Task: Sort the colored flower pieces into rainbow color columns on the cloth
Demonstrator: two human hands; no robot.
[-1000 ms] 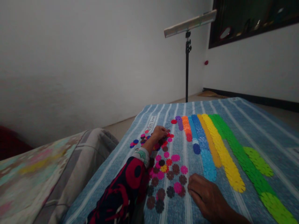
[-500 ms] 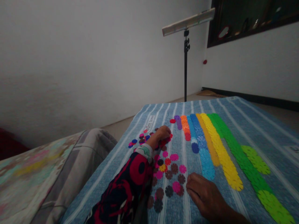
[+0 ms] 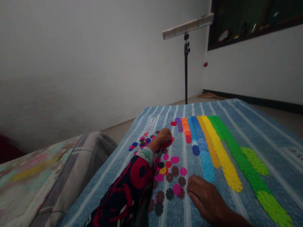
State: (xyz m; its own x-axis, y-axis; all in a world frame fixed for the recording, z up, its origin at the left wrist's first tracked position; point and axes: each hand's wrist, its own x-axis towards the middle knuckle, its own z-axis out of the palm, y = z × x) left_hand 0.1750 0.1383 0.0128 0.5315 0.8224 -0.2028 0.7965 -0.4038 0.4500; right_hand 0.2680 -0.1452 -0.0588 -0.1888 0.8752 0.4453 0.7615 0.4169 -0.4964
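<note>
Resting low over the striped cloth [image 3: 104, 176], the right hand [image 3: 204, 195] is loosely curled just beside a scatter of pink, brown and black discs [image 3: 169, 177]; whether it holds one, I cannot tell; the scatter lies loose and mixed, so this part seems yet to be put in rows; to its right, the lime row [image 3: 274, 208], yellow row [image 3: 223, 157], green row [image 3: 245, 168] and light-blue row [image 3: 207, 165] overlap in neat lines and look largely done; farther off, the left hand [image 3: 164, 135], well apart from the right, bends down among red discs [image 3: 167, 144]; its fingertips are too unclear to tell if they pinch any; left of it, a mixed heap [image 3: 142, 143] of blue, pink and brown discs looks unsorted; toward the far end, the orange row [image 3: 185, 126], with red at its near end, and the short purple row [image 3: 179, 124] are laid out; one lone red disc [image 3: 173, 123] sits beside the purple.
</note>
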